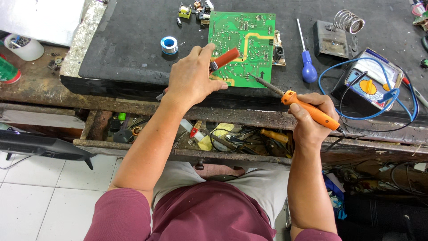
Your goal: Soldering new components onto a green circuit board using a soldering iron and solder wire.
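Note:
A green circuit board (pixel 249 31) lies solder side up on a black mat (pixel 133 40). My left hand (pixel 192 76) sits at the board's near left corner and grips a red-handled tool (pixel 224 59) whose tip rests over the board's left edge. My right hand (pixel 312 118) holds an orange-handled soldering iron (pixel 307 107). The iron's dark tip (pixel 261 80) touches the board near its lower right corner.
A blue-handled screwdriver (pixel 306 64), a coil iron stand (pixel 345 24) and a multimeter (pixel 372 82) with a blue lead lie right of the board. A solder spool (pixel 169 44) sits to its left. An open drawer (pixel 187 136) of tools is below the bench edge.

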